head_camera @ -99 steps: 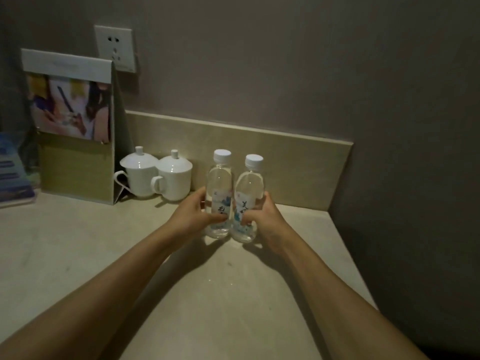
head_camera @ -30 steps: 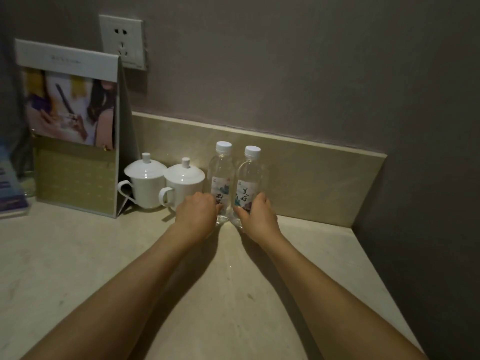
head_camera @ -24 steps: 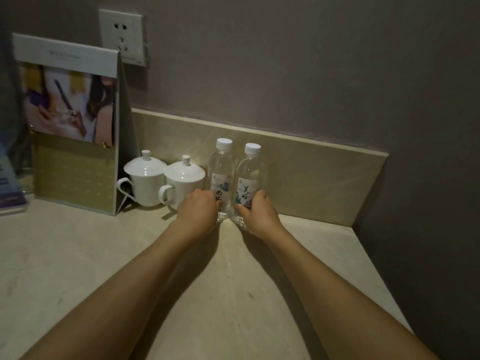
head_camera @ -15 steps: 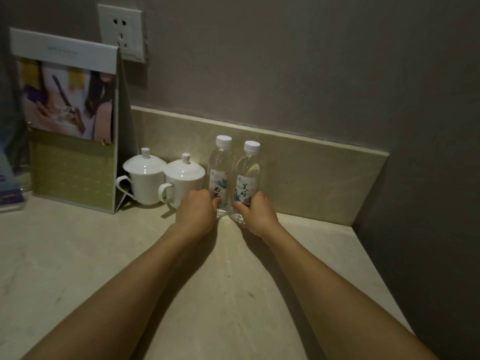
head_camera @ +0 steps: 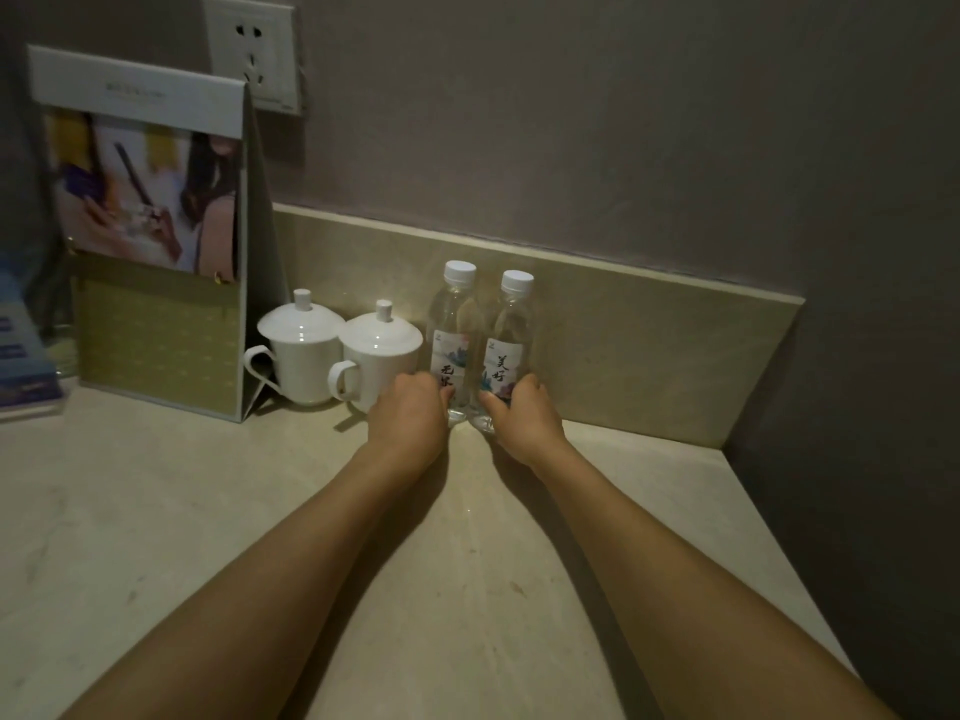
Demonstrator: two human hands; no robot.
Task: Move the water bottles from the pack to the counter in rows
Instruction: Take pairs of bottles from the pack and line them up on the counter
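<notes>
Two small clear water bottles with white caps stand upright side by side on the beige counter (head_camera: pixel 156 511), close to the backsplash. My left hand (head_camera: pixel 408 418) wraps the base of the left bottle (head_camera: pixel 451 330). My right hand (head_camera: pixel 522 415) grips the base of the right bottle (head_camera: pixel 511 340). The two bottles touch or nearly touch each other. No pack is in view.
Two white lidded cups (head_camera: pixel 301 350) (head_camera: pixel 379 356) stand just left of the bottles. A tall folded card stand (head_camera: pixel 150 236) sits further left, below a wall socket (head_camera: pixel 252 52). A blue booklet (head_camera: pixel 23 366) lies at the far left. The counter ends at a dark wall on the right.
Both hands carried the two bottles back from mid-counter to the backsplash and slid down to their bases. Over the last second the bottles have stayed in place.
</notes>
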